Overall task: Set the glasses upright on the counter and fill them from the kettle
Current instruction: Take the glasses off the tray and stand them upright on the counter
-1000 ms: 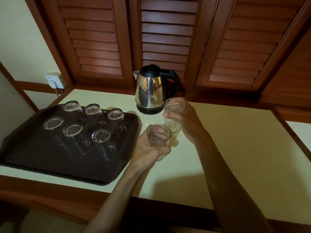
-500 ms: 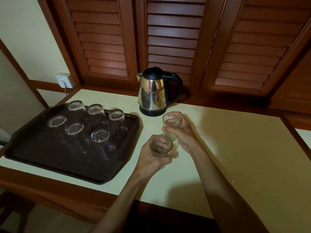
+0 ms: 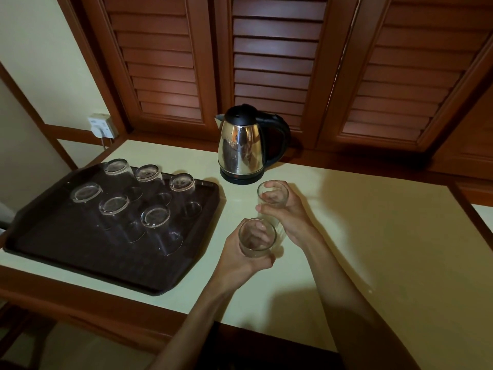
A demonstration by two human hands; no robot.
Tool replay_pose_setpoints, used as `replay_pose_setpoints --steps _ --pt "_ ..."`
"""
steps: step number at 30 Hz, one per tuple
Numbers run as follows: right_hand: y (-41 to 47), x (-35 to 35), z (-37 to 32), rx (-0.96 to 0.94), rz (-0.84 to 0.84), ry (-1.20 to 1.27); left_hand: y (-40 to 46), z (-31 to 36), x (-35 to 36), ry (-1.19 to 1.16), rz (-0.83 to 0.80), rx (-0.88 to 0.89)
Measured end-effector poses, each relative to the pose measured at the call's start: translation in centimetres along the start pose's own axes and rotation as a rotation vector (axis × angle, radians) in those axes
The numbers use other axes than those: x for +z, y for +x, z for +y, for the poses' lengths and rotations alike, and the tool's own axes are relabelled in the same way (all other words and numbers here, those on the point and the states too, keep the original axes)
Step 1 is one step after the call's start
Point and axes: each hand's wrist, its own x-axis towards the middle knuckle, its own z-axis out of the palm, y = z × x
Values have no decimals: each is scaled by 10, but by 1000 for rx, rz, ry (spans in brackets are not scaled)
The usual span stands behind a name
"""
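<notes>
Hands each grip one clear drinking glass, mouth up, above the pale yellow bench: left hand wraps the nearer glass; right hand wraps the farther glass; steel kettle with black lid stands just behind; six upturned glasses sit on the dark tray.

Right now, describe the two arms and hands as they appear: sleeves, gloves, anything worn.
Both forearms are bare from the bottom edge of the picture to the wrist, with no sleeve in view. The left hand and the right hand wear no gloves. No watch, bracelet or ring shows on either, though the light is dim and the fingers are partly hidden behind glass.
</notes>
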Motion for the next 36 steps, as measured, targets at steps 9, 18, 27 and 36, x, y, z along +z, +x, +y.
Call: replay_pose_setpoints --steps 9,18,27,36 --pt "-2 -1 -3 20 -13 0 -2 -3 0 -23 21 -44" --pt "-15 -4 -27 19 -11 -79 -6 9 -6 51 -26 -13" --pt "-38 15 -132 -333 121 -338 -19 110 -64 210 43 236" --pt "3 161 -142 -286 -285 -647 10 116 -215 712 494 328"
